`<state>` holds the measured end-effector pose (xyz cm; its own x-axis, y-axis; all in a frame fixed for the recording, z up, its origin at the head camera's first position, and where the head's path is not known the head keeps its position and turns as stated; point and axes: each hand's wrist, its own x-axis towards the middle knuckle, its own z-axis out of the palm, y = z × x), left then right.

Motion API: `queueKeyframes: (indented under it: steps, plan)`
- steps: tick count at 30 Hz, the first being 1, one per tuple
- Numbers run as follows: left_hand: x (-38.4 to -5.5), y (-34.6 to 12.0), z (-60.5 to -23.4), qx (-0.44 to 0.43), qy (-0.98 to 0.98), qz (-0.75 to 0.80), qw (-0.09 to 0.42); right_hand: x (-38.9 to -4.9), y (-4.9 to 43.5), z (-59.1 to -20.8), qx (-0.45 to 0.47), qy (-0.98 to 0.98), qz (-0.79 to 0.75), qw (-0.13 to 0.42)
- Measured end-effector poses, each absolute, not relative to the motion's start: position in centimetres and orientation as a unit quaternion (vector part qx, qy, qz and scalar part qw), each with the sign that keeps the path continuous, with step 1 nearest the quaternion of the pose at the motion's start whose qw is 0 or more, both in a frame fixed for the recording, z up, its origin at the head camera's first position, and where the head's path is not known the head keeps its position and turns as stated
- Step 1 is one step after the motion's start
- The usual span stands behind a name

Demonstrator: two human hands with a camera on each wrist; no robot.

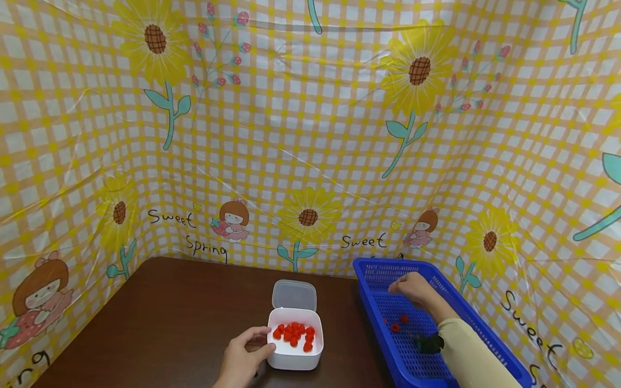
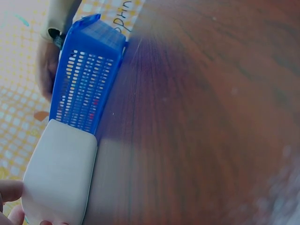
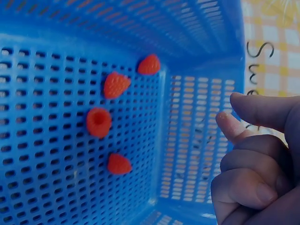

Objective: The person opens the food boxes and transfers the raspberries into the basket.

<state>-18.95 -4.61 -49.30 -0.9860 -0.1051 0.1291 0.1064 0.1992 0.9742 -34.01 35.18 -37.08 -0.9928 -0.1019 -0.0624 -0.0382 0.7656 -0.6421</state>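
My left hand holds the left side of a white plastic box, thumb and fingers against its wall. Several red raspberries lie inside the box, and its translucent lid is folded back behind it. Over the far part of a blue plastic basket is my right hand. In the right wrist view its thumb and index fingertip stand a little apart with nothing between them, the other fingers curled in. Several loose raspberries are spread on the perforated basket floor.
Both containers stand on a dark brown wooden table, the basket right of the box. A checked cloth with sunflowers hangs behind and along both sides. Around the right wrist is a dark band, below a pale yellow sleeve.
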Motion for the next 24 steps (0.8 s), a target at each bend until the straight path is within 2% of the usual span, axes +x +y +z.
queueKeyframes:
  steps: [24]
  plan:
    - [-18.9, -4.7, -49.2, -0.005, -0.778, -0.622, 0.085, -29.7, 25.1, -33.7, -0.149, 0.935, -0.314, 0.067]
